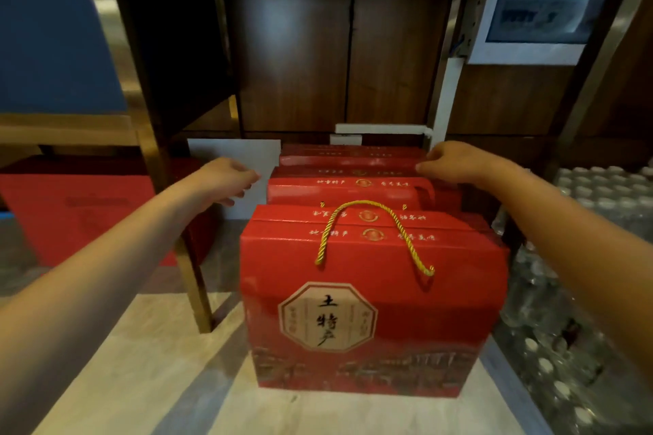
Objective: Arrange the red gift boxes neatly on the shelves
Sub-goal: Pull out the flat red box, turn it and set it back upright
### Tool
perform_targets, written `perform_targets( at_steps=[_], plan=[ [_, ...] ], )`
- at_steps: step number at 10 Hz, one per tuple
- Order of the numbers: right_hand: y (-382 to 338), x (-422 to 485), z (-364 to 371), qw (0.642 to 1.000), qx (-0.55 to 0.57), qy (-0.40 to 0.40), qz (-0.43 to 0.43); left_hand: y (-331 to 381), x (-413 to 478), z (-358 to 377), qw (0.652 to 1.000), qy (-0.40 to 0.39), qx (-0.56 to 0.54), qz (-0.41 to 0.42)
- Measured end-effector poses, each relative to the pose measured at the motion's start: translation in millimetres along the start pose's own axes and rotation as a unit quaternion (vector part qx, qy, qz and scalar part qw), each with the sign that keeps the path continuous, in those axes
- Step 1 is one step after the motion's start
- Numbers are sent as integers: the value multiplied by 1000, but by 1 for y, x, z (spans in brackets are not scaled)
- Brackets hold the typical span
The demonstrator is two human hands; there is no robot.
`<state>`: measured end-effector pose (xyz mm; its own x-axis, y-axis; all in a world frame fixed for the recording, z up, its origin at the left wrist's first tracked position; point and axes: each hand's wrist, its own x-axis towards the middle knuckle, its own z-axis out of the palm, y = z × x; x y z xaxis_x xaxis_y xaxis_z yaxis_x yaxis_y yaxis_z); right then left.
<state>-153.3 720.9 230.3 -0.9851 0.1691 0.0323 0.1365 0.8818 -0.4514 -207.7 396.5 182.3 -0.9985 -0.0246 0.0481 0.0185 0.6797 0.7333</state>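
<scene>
- Head view, looking down a row of red gift boxes (pixel 357 187) standing one behind another on the floor, under a dark wooden shelf unit (pixel 296 53).
- Nearest box (pixel 371 293) upright, label face forward, gold rope handle (pixel 374 222) flopped over its top, so readable and easy to lift.
- Left hand (pixel 226 180) beside the left edge of the row, fingers loosely curled, holding nothing, apart from the cardboard.
- Right hand (pixel 448 161) at the right end of a rear box top, fingertips (pixel 422 167) touching or nearly so; grip not closed.
- Probably set either side to square or lift a rear box.
- Wrapped packs of bottles (pixel 579 258) crowding the right side, leaving little room there.
</scene>
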Motion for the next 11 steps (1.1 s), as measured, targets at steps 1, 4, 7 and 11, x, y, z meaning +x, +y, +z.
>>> perform_targets(
  at_steps=[1, 4, 7, 11],
  plan=[
    [-43, -47, 7, 997, -47, 18, -58, -23, -31, -23, 999, -16, -22, 41],
    [-180, -180, 141, 974, 2, -79, -211, -187, -126, -75, 986, -160, -4, 41],
    [-251, -165, 325, 910, -23, -403, -95, -319, -150, -125, 952, -263, 146, -61],
    [-314, -75, 405, 920, -33, -391, 0, -391, -95, -168, 917, -306, 225, -121]
  ],
)
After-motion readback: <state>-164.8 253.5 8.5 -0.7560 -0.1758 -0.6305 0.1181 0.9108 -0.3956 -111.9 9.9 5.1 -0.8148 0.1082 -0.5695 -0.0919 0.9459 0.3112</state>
